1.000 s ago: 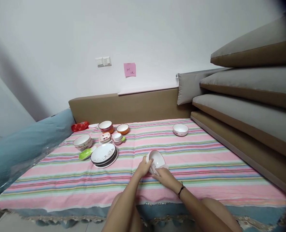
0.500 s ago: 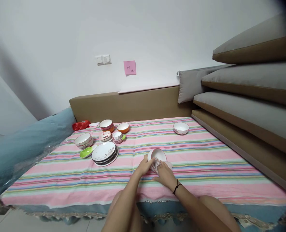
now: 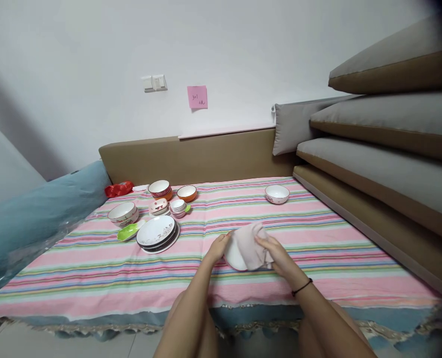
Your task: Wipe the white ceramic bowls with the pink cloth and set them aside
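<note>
A white bowl [image 3: 234, 257] is tilted over the striped cloth in front of me, partly covered by a pale pinkish cleaning cloth [image 3: 251, 244]. My left hand [image 3: 219, 246] grips the bowl's left edge, fingers closed on it. On the other side, my right hand [image 3: 276, 253] is closed on the cleaning cloth, which drapes across the bowl. The cloth hides much of the bowl's right side.
Left of me stand a stack of plates [image 3: 157, 231], a green dish [image 3: 127, 231], a large bowl [image 3: 123, 214], stacked bowls [image 3: 159, 188], small cups [image 3: 178, 206] and an orange bowl [image 3: 187, 193]. Another bowl [image 3: 276, 194] sits back right, beside stacked cushions [image 3: 370, 159].
The bowl has been turned so its opening no longer faces me. My right hand has moved right, and the cloth, bunched inside before, now spreads over the bowl's outside.
</note>
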Demonstrator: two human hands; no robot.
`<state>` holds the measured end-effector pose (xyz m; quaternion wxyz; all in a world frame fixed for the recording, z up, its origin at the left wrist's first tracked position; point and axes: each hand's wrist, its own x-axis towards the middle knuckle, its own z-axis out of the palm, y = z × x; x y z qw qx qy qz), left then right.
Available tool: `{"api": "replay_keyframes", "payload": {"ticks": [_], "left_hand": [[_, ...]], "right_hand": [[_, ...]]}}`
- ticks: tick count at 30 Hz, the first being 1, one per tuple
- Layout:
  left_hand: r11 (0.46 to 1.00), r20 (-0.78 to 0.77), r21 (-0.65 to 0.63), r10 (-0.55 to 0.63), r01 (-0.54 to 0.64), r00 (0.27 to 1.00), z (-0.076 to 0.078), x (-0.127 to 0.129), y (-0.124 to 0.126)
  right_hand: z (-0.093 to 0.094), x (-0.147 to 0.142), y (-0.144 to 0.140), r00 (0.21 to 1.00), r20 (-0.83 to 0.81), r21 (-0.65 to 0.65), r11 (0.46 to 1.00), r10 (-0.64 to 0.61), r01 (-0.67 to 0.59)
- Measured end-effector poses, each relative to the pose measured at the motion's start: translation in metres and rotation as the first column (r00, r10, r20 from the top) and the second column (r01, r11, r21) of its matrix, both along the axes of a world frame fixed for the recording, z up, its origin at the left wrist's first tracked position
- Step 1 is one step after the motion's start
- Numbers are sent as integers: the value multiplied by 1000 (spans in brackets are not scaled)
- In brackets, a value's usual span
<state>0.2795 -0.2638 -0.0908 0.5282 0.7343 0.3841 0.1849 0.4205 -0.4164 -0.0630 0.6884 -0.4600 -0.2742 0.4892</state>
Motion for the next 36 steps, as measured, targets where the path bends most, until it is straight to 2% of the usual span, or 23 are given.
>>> {"api": "replay_keyframes", "payload": {"ticks": [2,4,6,8,9,11,13,15,16,17,19,20,21,23,24,25,27,29,31,33,34,36], "left_hand": [[991,2,-63,122,-122,992,-1,1,1],[963,0,-120,243,-242,970,-2,3,3],[912,0,-199,366,-358,931,-3,4,6],[844,-1,-283,474,-455,880,-3,6,9],[809,0,-322,520,-492,854,-2,7,10],[741,10,-395,594,-543,804,0,8,12],[687,26,-458,644,-564,764,2,8,12],[653,49,-506,674,-564,737,4,7,11],[641,60,-525,684,-559,727,5,7,10],[632,70,-543,690,-553,720,6,6,9],[613,83,-580,700,-537,710,7,6,7],[602,86,-599,704,-528,705,7,5,5],[591,88,-618,707,-518,702,7,6,4],[571,98,-655,713,-495,694,7,6,1],[562,105,-673,716,-481,690,8,6,0],[551,112,-691,721,-467,684,8,7,-1],[527,128,-727,734,-440,667,10,8,-4],[500,146,-760,754,-415,640,12,9,-7],[477,167,-787,776,-392,609,15,11,-10],[461,188,-808,793,-368,580,16,15,-14],[456,200,-816,798,-354,568,16,18,-16],[453,222,-831,802,-323,554,15,24,-19]], "right_hand": [[4,18,-4,969,-145,-40,980,-199,195],[2,34,-7,908,-238,-107,939,-344,328],[-4,44,-7,877,-288,-139,923,-385,359],[-11,45,-5,897,-291,-138,942,-334,306],[-15,43,-4,926,-235,-140,953,-294,267],[-21,38,-1,975,-23,-179,961,-219,211],[-26,34,1,963,198,-229,947,-181,225],[-28,35,2,917,318,-233,918,-241,322],[-28,37,1,863,402,-197,892,-306,408],[-29,39,1,765,532,-124,861,-362,494],[-32,41,1,458,794,92,823,-401,561],[-36,40,2,296,879,179,835,-373,520],[-40,38,3,172,934,211,871,-314,445],[-51,31,7,56,991,100,947,-122,307],[-56,28,8,29,1000,-6,959,-3,284],[-60,25,10,20,993,-117,947,116,300],[-63,21,9,28,962,-261,879,273,399],[-58,22,4,0,956,-255,830,293,496],[-51,25,-5,-81,957,-204,841,280,501],[-46,30,-16,-131,936,-238,864,325,443],[-46,32,-21,-131,917,-292,857,377,424],[-49,38,-31,-89,877,-392,810,472,436]]}}
